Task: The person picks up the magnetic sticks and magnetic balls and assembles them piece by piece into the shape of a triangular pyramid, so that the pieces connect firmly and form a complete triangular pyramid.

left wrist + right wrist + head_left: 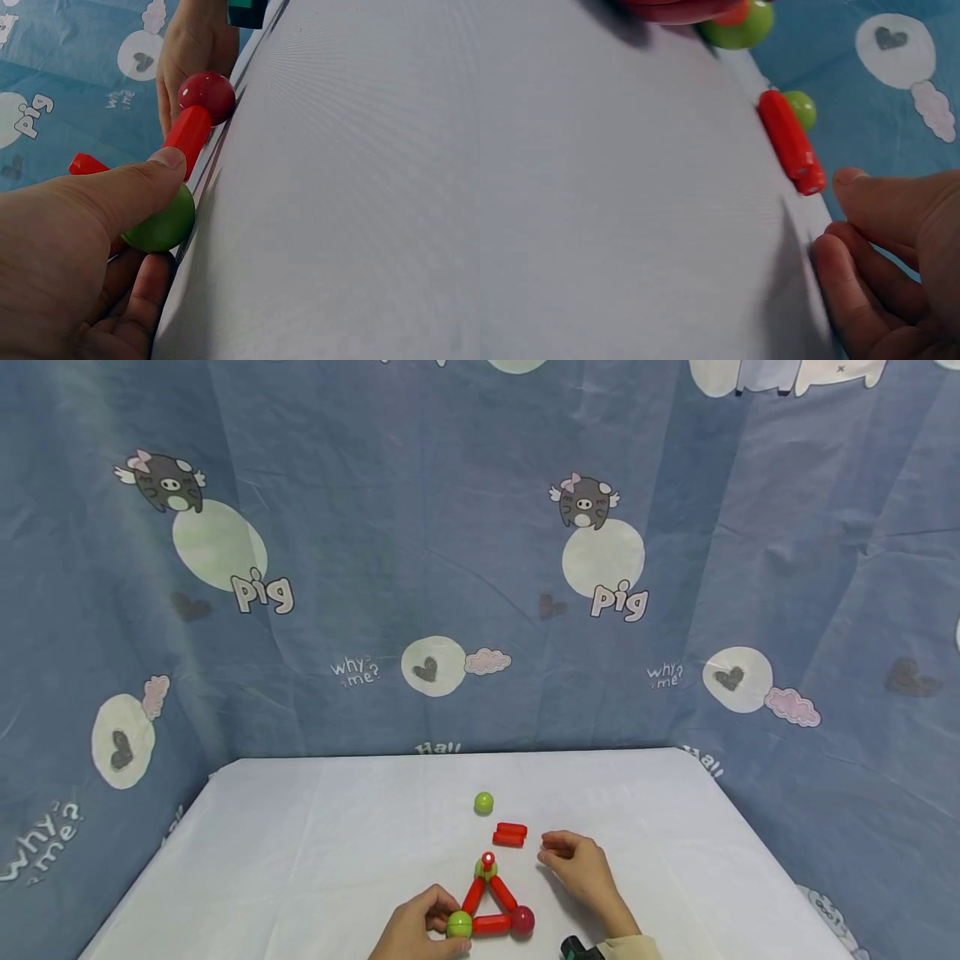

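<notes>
A triangle of red rods and balls lies on the white table. At its near left corner, my left hand (pixel 416 927) grips a green ball (pixel 460 924) between thumb and fingers; the thumb tip also overlaps a red rod (pixel 193 135) in the left wrist view. A dark red ball (pixel 522 921) forms the near right corner. Another green ball (pixel 481 871) makes the far corner, with a red rod (pixel 488 860) sticking up from it. My right hand (pixel 588 877) holds nothing, fingers loosely bent, just right of two loose red rods (pixel 511 836) lying side by side.
A loose green ball (pixel 483 803) sits farther back, behind the two rods. Past the far edge of the white-covered table (pixel 337 827) hangs a blue printed curtain (pixel 480 568). A black device (pixel 577 948) shows by my right wrist.
</notes>
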`<control>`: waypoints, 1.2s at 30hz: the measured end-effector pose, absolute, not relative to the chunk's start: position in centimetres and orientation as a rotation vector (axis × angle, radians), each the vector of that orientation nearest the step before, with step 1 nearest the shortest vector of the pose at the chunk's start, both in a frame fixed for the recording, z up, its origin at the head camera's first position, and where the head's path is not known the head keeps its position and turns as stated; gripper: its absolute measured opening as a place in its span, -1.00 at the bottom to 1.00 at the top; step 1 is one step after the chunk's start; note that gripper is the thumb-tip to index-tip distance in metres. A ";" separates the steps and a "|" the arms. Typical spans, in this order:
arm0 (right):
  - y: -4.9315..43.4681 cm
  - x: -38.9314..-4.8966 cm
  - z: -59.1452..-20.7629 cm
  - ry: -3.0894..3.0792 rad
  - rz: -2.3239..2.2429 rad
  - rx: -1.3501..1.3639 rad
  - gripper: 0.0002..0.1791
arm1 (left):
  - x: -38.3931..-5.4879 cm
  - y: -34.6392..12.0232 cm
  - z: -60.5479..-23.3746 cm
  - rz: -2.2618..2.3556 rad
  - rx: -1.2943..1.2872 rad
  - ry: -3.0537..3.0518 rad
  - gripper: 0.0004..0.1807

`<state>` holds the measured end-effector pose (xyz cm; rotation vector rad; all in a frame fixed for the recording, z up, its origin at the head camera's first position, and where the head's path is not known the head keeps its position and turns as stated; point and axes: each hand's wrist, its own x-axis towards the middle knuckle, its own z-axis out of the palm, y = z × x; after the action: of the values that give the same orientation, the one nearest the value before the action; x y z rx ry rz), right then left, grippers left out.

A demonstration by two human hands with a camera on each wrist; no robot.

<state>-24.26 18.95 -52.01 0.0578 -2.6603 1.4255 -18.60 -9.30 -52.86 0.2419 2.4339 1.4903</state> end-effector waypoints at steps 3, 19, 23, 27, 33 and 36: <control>18.7 -24.2 -52.2 -2.658 1.435 0.059 -0.70 | -18.6 -9.3 -52.9 1.485 0.241 2.439 -0.58; 17.5 -24.6 -52.5 -2.657 1.362 0.024 -0.69 | -18.5 -9.2 -52.9 1.484 0.245 2.448 -0.58; 17.3 -24.7 -52.5 -2.663 1.347 0.014 -0.68 | -18.5 -9.2 -52.8 1.490 0.237 2.442 -0.58; 17.0 -24.7 -52.4 -2.670 1.342 0.012 -0.67 | -18.5 -9.2 -52.9 1.482 0.239 2.437 -0.57; 16.5 -25.2 -52.2 -2.715 1.318 -0.024 -0.65 | -18.6 -9.3 -52.7 1.464 0.244 2.453 -0.57; 16.2 -25.4 -52.1 -2.740 1.306 -0.060 -0.64 | -18.6 -9.2 -52.6 1.460 0.240 2.457 -0.58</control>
<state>-25.42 16.17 -52.12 -0.0598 -2.7395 1.3056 -18.56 -9.17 -52.64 0.2402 2.4567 1.4604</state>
